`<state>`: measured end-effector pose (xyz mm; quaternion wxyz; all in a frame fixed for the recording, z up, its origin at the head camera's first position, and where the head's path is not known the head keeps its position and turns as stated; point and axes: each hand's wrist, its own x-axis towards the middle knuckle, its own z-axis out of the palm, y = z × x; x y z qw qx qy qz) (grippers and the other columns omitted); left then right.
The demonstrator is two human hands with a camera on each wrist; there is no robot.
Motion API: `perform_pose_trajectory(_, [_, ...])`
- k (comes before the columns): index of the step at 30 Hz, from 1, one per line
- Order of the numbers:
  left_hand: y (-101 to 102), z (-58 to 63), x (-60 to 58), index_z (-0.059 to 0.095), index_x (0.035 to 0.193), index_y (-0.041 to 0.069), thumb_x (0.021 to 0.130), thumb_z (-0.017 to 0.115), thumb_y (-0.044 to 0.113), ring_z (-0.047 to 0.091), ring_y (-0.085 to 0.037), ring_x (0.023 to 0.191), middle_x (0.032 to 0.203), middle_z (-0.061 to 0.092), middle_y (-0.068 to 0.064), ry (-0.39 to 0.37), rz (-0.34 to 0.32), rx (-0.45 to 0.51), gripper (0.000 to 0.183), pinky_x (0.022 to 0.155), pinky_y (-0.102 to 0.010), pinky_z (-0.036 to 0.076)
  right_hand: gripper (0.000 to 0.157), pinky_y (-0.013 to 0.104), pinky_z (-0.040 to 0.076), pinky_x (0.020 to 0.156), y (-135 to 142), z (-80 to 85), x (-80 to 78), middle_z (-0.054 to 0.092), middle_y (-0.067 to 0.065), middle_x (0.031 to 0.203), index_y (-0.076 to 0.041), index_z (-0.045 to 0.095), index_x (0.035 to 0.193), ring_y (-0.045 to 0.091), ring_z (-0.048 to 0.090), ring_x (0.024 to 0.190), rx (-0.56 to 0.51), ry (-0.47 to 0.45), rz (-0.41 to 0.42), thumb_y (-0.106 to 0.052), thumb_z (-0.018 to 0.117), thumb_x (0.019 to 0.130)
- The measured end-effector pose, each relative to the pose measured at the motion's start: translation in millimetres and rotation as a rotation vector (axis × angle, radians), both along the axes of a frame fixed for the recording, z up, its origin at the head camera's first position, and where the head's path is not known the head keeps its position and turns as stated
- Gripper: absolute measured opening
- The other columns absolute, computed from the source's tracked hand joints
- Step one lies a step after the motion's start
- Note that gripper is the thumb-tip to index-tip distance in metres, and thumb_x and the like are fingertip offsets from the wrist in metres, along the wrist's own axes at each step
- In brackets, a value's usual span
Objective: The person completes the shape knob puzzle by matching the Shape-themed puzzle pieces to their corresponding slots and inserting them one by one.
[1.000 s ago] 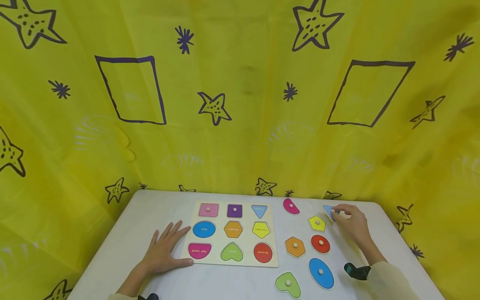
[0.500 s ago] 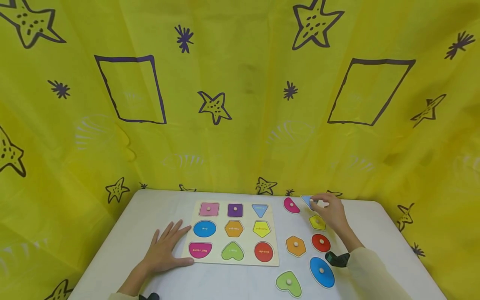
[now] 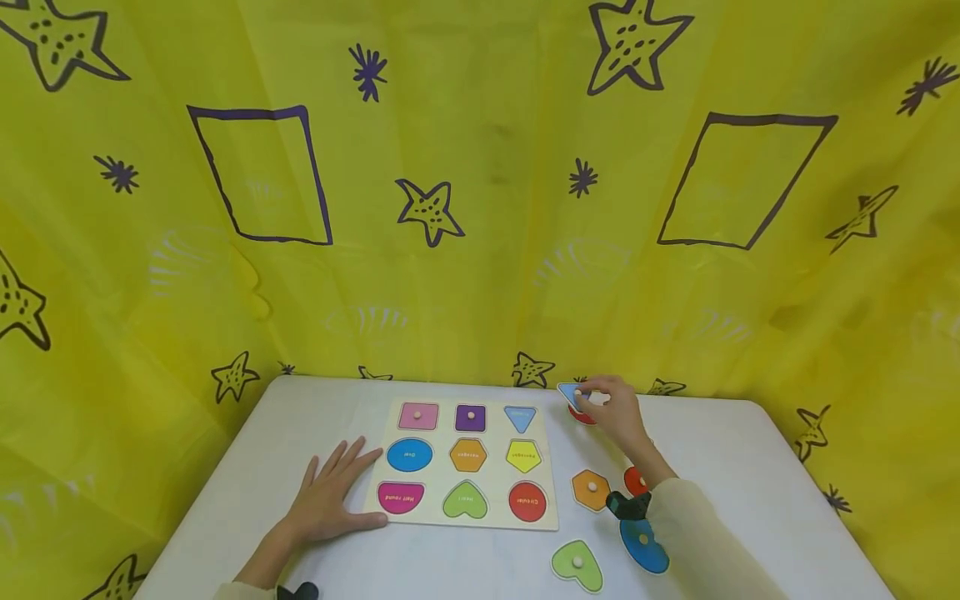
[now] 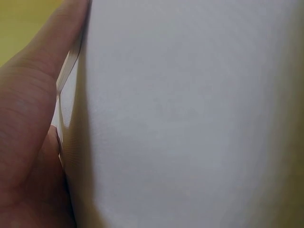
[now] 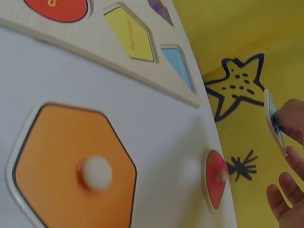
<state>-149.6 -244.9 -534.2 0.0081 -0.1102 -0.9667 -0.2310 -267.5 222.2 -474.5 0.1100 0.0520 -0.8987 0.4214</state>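
Note:
My right hand [image 3: 617, 412] pinches the knob of a light blue triangle puzzle piece [image 3: 572, 395], held in the air over the pink half-round piece [image 5: 216, 180]. In the right wrist view the triangle piece is seen edge-on at the right. A wooden shape puzzle board [image 3: 551, 475] lies left of that hand. Pink rectangle [image 3: 429, 417] and purple square [image 3: 480, 418] pieces with knobs sit in its far row; its triangle slot [image 3: 520, 418] shows only the printed base. My left hand [image 3: 326, 502] lies flat with spread fingers, thumb and fingertips at the board's left edge.
Right of the board lie an orange hexagon [image 3: 590, 490], a green heart [image 3: 577, 567], a blue oval [image 3: 643, 547] and a red circle [image 3: 634, 481], the last two partly covered by the right arm. A yellow curtain [image 3: 480, 292] stands behind the white table [image 3: 450, 567].
My right hand has lifted the triangle piece and carried it left, past the yellow pentagon, which the arm now hides, to above the half-round piece. The left hand has stayed in place.

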Motion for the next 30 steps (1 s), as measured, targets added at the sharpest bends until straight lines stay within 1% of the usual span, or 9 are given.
perform_pose_trajectory(3, [0.0, -1.0, 0.3, 0.051, 0.151, 0.021, 0.065, 0.079, 0.076, 0.019, -0.05, 0.151, 0.162, 0.036, -0.02, -0.007, 0.002, 0.011, 0.106, 0.114, -0.079, 0.002, 0.018, 0.06, 0.052, 0.094, -10.6, -0.9, -1.3, 0.062, 0.026, 0.124, 0.002, 0.078, 0.105, 0.043, 0.056, 0.117, -0.007, 0.022, 0.013, -0.01, 0.076, 0.091])
perform_pose_trajectory(5, [-0.3, -0.5, 0.3, 0.051, 0.152, 0.021, 0.065, 0.079, 0.075, 0.018, -0.049, 0.152, 0.163, 0.035, -0.019, -0.025, 0.005, -0.003, 0.106, 0.114, -0.079, 0.001, 0.018, 0.06, 0.05, 0.098, -17.3, -2.3, -1.7, 0.062, 0.025, 0.124, 0.002, 0.078, 0.105, 0.043, 0.056, 0.119, -0.02, 0.015, 0.014, -0.009, 0.076, 0.091])
perform_pose_trajectory(10, [-2.1, -0.1, -0.4, 0.047, 0.155, 0.023, 0.067, 0.077, 0.075, 0.018, -0.047, 0.153, 0.165, 0.033, -0.016, -0.054, 0.009, -0.06, 0.106, 0.115, -0.078, 0.002, 0.018, 0.06, 0.044, 0.106, -30.8, -11.3, -4.6, 0.061, 0.022, 0.124, -0.001, 0.078, 0.106, 0.04, 0.051, 0.123, -0.062, -0.044, 0.006, -0.012, 0.076, 0.091])
perform_pose_trajectory(12, [-2.7, -0.5, -0.8, 0.046, 0.155, 0.024, 0.068, 0.077, 0.076, 0.018, -0.047, 0.153, 0.165, 0.033, -0.015, -0.056, 0.01, -0.068, 0.106, 0.115, -0.078, 0.002, 0.017, 0.058, 0.045, 0.106, -35.7, -15.7, -5.7, 0.062, 0.019, 0.121, -0.002, 0.078, 0.105, 0.039, 0.051, 0.121, -0.069, -0.058, 0.005, -0.013, 0.077, 0.092])
perform_pose_trajectory(14, [-2.9, -0.7, -0.8, 0.046, 0.155, 0.024, 0.068, 0.077, 0.076, 0.018, -0.047, 0.153, 0.165, 0.033, -0.015, -0.052, 0.009, -0.069, 0.106, 0.115, -0.078, 0.002, 0.017, 0.056, 0.046, 0.104, -40.9, -20.1, -6.7, 0.063, 0.018, 0.118, -0.003, 0.078, 0.104, 0.038, 0.052, 0.119, -0.075, -0.058, 0.007, -0.013, 0.077, 0.091])
perform_pose_trajectory(17, [-2.9, -0.3, -0.7, 0.047, 0.155, 0.024, 0.068, 0.077, 0.076, 0.018, -0.046, 0.153, 0.165, 0.033, -0.015, -0.044, 0.009, -0.066, 0.106, 0.115, -0.078, 0.002, 0.015, 0.056, 0.045, 0.102, -49.8, -24.2, -6.2, 0.064, 0.017, 0.116, -0.004, 0.079, 0.102, 0.038, 0.053, 0.117, -0.093, -0.07, 0.009, -0.014, 0.077, 0.091])
perform_pose_trajectory(21, [-2.8, 0.5, -0.6, 0.047, 0.155, 0.024, 0.068, 0.077, 0.076, 0.018, -0.047, 0.153, 0.165, 0.033, -0.015, -0.041, 0.009, -0.066, 0.106, 0.115, -0.078, 0.002, 0.011, 0.059, 0.043, 0.105, -62.4, -30.3, -6.4, 0.062, 0.018, 0.123, -0.006, 0.079, 0.1, 0.04, 0.052, 0.121, -0.117, -0.102, 0.007, -0.013, 0.077, 0.091])
perform_pose_trajectory(25, [-2.5, 0.7, -0.4, 0.048, 0.155, 0.023, 0.068, 0.078, 0.075, 0.018, -0.047, 0.153, 0.165, 0.034, -0.016, -0.041, 0.011, -0.055, 0.106, 0.115, -0.078, 0.002, 0.009, 0.058, 0.043, 0.106, -72.9, -37.8, -8.4, 0.064, 0.017, 0.124, -0.008, 0.08, 0.098, 0.039, 0.054, 0.121, -0.098, -0.114, 0.002, -0.013, 0.078, 0.09])
perform_pose_trajectory(30, [-2.1, -3.6, -1.0, 0.051, 0.152, 0.022, 0.066, 0.079, 0.074, 0.02, -0.049, 0.151, 0.163, 0.036, -0.019, 0.001, 0.004, -0.011, 0.105, 0.113, -0.08, 0.003, 0.009, 0.056, 0.046, 0.102, -78.6, -47.1, -10.5, 0.066, 0.015, 0.119, -0.007, 0.081, 0.096, 0.036, 0.056, 0.117, -0.073, -0.096, -0.011, -0.011, 0.078, 0.089])
